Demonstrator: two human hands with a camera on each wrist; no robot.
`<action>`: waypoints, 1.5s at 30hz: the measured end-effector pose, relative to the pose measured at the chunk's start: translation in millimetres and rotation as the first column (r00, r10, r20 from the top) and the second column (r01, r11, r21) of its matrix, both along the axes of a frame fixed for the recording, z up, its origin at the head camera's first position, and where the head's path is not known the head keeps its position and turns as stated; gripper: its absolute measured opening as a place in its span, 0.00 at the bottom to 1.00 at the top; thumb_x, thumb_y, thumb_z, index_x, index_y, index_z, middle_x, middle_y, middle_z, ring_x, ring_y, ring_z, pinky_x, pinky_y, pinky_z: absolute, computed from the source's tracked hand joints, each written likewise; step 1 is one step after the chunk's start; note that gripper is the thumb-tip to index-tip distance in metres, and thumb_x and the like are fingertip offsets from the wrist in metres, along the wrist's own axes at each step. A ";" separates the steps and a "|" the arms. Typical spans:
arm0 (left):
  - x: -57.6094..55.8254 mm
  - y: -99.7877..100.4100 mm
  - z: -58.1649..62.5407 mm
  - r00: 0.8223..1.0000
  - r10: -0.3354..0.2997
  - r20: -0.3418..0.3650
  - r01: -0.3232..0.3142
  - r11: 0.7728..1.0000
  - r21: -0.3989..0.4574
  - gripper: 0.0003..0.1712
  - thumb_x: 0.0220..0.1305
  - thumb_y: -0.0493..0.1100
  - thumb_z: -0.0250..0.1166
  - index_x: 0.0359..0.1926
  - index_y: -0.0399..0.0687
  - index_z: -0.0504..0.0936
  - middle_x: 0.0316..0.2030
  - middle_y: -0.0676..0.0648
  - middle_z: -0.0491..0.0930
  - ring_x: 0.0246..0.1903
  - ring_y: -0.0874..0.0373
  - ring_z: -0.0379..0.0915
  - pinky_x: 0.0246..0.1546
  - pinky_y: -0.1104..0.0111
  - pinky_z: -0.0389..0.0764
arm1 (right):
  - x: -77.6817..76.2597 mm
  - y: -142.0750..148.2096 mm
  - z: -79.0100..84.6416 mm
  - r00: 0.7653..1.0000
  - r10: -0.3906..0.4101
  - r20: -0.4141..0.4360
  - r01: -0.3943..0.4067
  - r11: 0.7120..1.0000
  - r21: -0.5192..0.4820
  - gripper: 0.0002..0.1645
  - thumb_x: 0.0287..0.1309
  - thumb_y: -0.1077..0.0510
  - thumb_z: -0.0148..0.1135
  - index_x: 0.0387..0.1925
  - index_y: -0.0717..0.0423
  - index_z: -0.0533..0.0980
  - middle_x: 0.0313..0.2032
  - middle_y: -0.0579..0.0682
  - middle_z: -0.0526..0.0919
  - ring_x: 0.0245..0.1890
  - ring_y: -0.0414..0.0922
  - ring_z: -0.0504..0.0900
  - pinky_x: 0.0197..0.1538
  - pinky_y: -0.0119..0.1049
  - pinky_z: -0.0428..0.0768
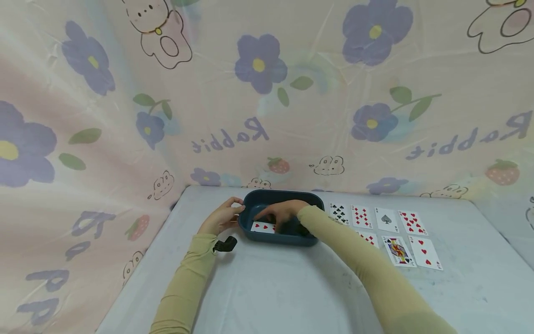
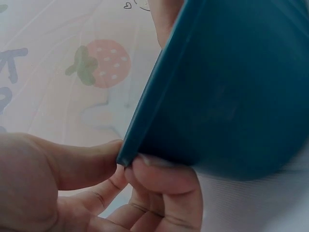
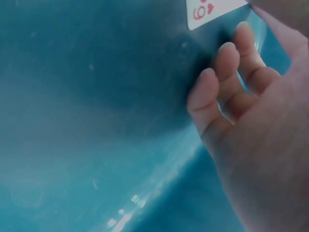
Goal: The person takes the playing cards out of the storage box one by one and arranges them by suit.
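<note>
My left hand [image 1: 221, 218] is at the left end of a dark teal plastic basin [image 1: 271, 239]; in the left wrist view its thumb and fingers pinch the basin's rim [image 2: 149, 96]. Inside the basin is my right hand [image 1: 285, 211], its index finger stretched out to the left over a face-up hearts playing card [image 1: 260, 226]. In the right wrist view, one corner of that playing card [image 3: 212, 12] shows at the top, near the slightly bent fingers [image 3: 227, 60] of the right hand. The thumb's contact with the card is hidden.
Face-up playing cards lie in two rows right of the basin, among them an ace of spades [image 1: 386, 219], a face card [image 1: 398, 251] and a three of hearts [image 1: 425, 252]. My right forearm crosses beside them. A patterned curtain [image 1: 292, 116] hangs behind the white table [image 1: 283, 287].
</note>
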State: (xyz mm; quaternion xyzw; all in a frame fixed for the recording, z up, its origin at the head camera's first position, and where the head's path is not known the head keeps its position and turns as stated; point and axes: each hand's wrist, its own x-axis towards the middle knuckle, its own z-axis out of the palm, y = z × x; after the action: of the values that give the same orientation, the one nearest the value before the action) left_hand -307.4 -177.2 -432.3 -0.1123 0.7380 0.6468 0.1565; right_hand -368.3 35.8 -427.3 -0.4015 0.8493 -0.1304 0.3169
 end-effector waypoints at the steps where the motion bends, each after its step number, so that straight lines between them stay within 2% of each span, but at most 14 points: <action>1: -0.1 -0.1 -0.2 1.000 0.001 0.000 -0.001 1.000 0.003 0.13 0.72 0.41 0.55 0.55 0.50 0.68 0.42 0.39 0.71 0.33 0.52 0.70 0.30 0.67 0.74 | -0.1 -0.1 -0.1 1.000 0.002 0.002 -0.002 1.000 -0.004 0.46 0.47 0.60 0.75 0.65 0.29 0.66 0.47 0.43 0.70 0.46 0.43 0.68 0.45 0.36 0.72; 4: 0.2 -0.5 -0.6 1.000 0.002 -0.004 -0.002 1.000 0.006 0.13 0.72 0.41 0.54 0.55 0.50 0.68 0.40 0.40 0.71 0.31 0.52 0.70 0.30 0.67 0.73 | -0.4 -0.4 -1.0 1.000 0.009 0.002 -0.009 1.000 -0.010 0.46 0.47 0.60 0.75 0.66 0.30 0.66 0.48 0.43 0.69 0.46 0.43 0.67 0.45 0.35 0.72; 12: 1.3 -2.6 -2.4 1.000 -0.002 -0.004 0.002 1.000 0.022 0.12 0.72 0.41 0.55 0.54 0.50 0.68 0.36 0.43 0.69 0.28 0.55 0.68 0.29 0.67 0.73 | 2.8 -5.3 2.7 0.997 0.060 -0.048 -0.057 0.997 0.056 0.45 0.50 0.58 0.73 0.66 0.28 0.64 0.50 0.44 0.69 0.48 0.43 0.68 0.50 0.39 0.72; 20: 0.5 -0.1 -2.8 1.000 0.009 -0.016 -0.008 1.000 0.014 0.11 0.72 0.41 0.55 0.53 0.50 0.69 0.36 0.44 0.70 0.28 0.55 0.68 0.29 0.68 0.74 | 1.2 -4.5 4.8 1.000 -0.025 -0.007 0.026 0.999 0.035 0.43 0.47 0.60 0.75 0.61 0.31 0.65 0.52 0.46 0.69 0.50 0.46 0.69 0.55 0.46 0.70; 24: 1.0 3.2 -2.4 1.000 0.006 -0.007 -0.006 1.000 0.002 0.11 0.72 0.41 0.54 0.53 0.50 0.68 0.37 0.43 0.70 0.28 0.56 0.69 0.29 0.69 0.74 | 2.8 -4.1 5.5 0.996 -0.086 -0.025 0.087 0.995 0.051 0.43 0.45 0.59 0.77 0.58 0.35 0.63 0.52 0.49 0.70 0.50 0.47 0.70 0.56 0.48 0.70; 28: 1.1 3.9 -2.6 1.000 0.012 -0.004 -0.012 1.000 -0.013 0.11 0.72 0.42 0.54 0.53 0.50 0.68 0.39 0.42 0.70 0.30 0.55 0.69 0.29 0.69 0.73 | 4.8 -2.5 5.1 0.985 -0.155 -0.081 0.160 0.985 0.059 0.43 0.41 0.55 0.79 0.54 0.38 0.61 0.49 0.47 0.69 0.48 0.47 0.70 0.54 0.47 0.69; 31: 0.4 2.6 -2.2 1.000 0.018 -0.005 -0.018 1.000 -0.012 0.11 0.72 0.41 0.54 0.53 0.50 0.69 0.40 0.42 0.70 0.31 0.55 0.70 0.29 0.68 0.74 | 6.0 -0.9 4.8 0.978 -0.189 -0.088 0.193 0.981 0.033 0.44 0.38 0.54 0.81 0.51 0.41 0.59 0.47 0.47 0.67 0.46 0.47 0.69 0.52 0.44 0.70; 35: -0.6 2.0 -0.5 1.000 0.015 -0.011 -0.015 1.000 -0.015 0.11 0.72 0.41 0.53 0.54 0.50 0.68 0.41 0.42 0.70 0.31 0.54 0.70 0.30 0.68 0.75 | 5.6 0.5 5.4 0.975 -0.217 -0.052 0.216 0.976 -0.028 0.44 0.37 0.56 0.82 0.49 0.45 0.58 0.46 0.49 0.66 0.47 0.47 0.68 0.52 0.43 0.69; 39: -0.1 2.1 0.5 1.000 0.012 -0.013 -0.012 1.000 -0.018 0.11 0.72 0.41 0.54 0.53 0.50 0.68 0.38 0.43 0.70 0.30 0.55 0.69 0.30 0.68 0.74 | 3.0 2.9 5.2 0.977 -0.210 -0.035 0.207 0.975 -0.084 0.45 0.38 0.57 0.81 0.51 0.49 0.58 0.46 0.49 0.68 0.45 0.47 0.69 0.52 0.41 0.69; 45: 3.2 -0.2 -0.3 1.000 0.004 -0.023 -0.004 1.000 -0.017 0.11 0.72 0.41 0.54 0.53 0.49 0.68 0.35 0.44 0.68 0.28 0.55 0.67 0.29 0.68 0.73 | -3.4 12.3 4.1 0.979 -0.202 -0.039 0.189 0.958 -0.218 0.31 0.48 0.62 0.74 0.48 0.56 0.63 0.37 0.51 0.71 0.37 0.44 0.71 0.41 0.34 0.71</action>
State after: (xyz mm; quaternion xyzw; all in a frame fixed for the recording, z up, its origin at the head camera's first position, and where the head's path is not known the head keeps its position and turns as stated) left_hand -304.2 -177.4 -432.5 -0.1077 0.7450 0.6420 0.1457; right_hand -371.6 48.1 -423.2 -0.3508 0.8753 -0.2389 0.2315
